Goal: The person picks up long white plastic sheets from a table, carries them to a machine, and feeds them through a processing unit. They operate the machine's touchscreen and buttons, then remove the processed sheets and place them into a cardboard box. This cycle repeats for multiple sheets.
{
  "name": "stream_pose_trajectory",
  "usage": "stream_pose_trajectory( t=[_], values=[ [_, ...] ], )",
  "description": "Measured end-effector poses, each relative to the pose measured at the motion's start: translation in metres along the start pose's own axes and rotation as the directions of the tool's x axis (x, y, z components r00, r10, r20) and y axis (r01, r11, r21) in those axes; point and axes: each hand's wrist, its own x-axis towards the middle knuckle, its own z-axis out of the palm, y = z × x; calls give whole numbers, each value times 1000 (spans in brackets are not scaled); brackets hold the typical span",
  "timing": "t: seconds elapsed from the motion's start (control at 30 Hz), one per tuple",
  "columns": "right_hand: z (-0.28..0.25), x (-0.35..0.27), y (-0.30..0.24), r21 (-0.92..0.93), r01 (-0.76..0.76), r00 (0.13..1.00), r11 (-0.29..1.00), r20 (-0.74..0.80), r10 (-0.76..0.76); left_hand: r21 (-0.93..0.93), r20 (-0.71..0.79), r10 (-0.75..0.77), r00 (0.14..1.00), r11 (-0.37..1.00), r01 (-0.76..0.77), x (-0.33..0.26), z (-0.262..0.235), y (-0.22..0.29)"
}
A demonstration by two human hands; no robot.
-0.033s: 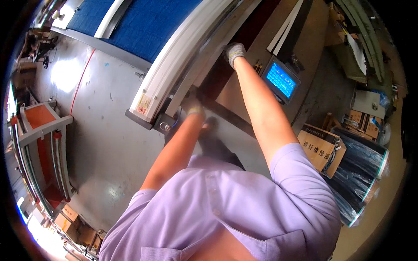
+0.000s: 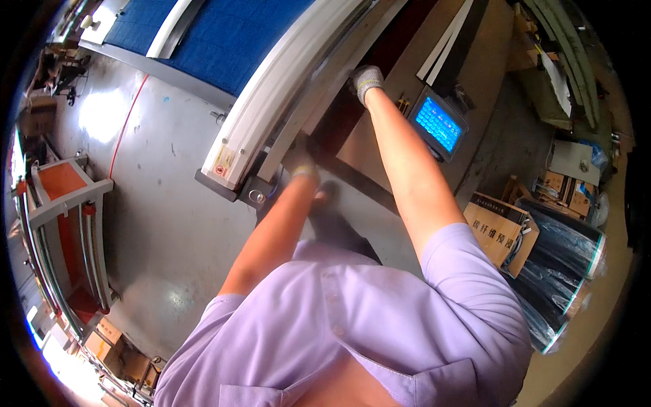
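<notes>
My right hand (image 2: 367,79), in a grey knitted glove, rests at the dark reddish strip (image 2: 339,129) between the long pale beam (image 2: 261,95) and the brown tabletop (image 2: 369,152). Its fingers point away from me and are hidden behind the back of the hand. My left hand (image 2: 298,165), gloved too, reaches to the near end of the beam, beside a dark end block with a round metal ring (image 2: 256,197). Shadow covers its fingers, so I cannot see what they touch. Right of my right hand, a tablet-like control screen (image 2: 438,125) glows blue on the table.
A blue machine bed (image 2: 224,47) lies beyond the beam. White and black strips (image 2: 445,44) lie on the table past the screen. An orange-and-grey roller stand (image 2: 64,190) is at left. A cardboard box (image 2: 495,227) and plastic-wrapped black rolls (image 2: 559,247) stand on the right.
</notes>
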Motion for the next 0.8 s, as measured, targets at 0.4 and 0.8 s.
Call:
stream_pose_trajectory(
  t=[0.4, 0.8],
  values=[
    [29, 2, -6, 603, -17, 980, 798, -150, 133, -89, -88, 85, 993, 992, -93, 27, -4, -13],
    [29, 23, 15, -194, 18, 993, 981, 114, 4, -93, 37, -29, 999, 995, 32, 14, -1, 0]
  ],
)
